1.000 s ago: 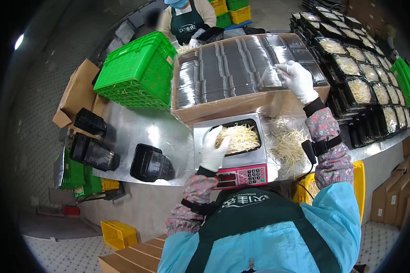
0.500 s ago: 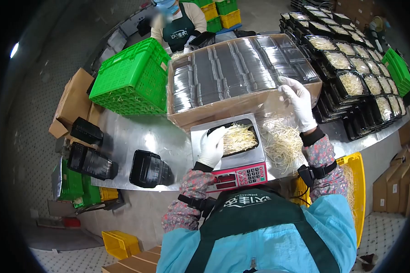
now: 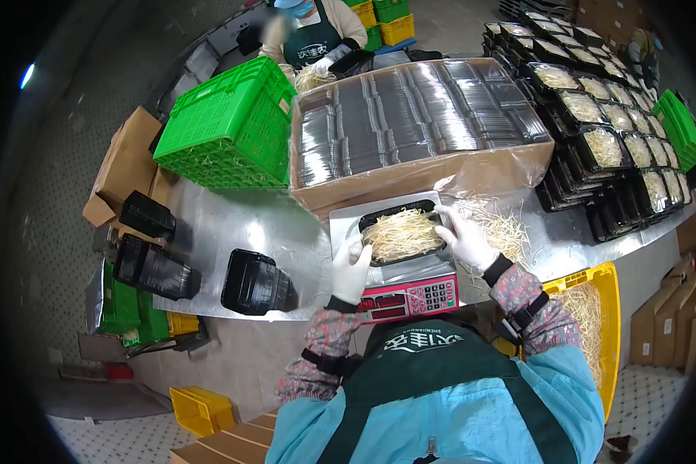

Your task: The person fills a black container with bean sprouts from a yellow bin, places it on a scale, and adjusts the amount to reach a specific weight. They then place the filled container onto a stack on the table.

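Observation:
A black plastic tray (image 3: 376, 222) heaped with pale bean sprouts (image 3: 404, 234) rests on the plate of a red-fronted weighing scale (image 3: 431, 296). My left hand (image 3: 352, 271), in a white glove, grips the tray's left edge with thumb and fingers. On the opposite side my gloved right hand (image 3: 469, 240) holds the right rim, its fingertips against the sprouts. Loose bean sprouts (image 3: 504, 230) lie on the metal table just beyond my right hand. Lit red digits show on the scale's display, partly hidden by my left cuff.
Behind the scale stands a carton (image 3: 433, 172) packed with clear lids. A green crate (image 3: 216, 127) is to its left, filled trays (image 3: 603, 147) are piled right, and nested black trays (image 3: 247, 282) lie left. A yellow crate (image 3: 611, 309) holds sprouts. A co-worker (image 3: 317, 39) stands opposite.
My right hand has come down from the carton's front right corner to the tray's right rim. My left hand has shifted from over the sprouts to the tray's left edge.

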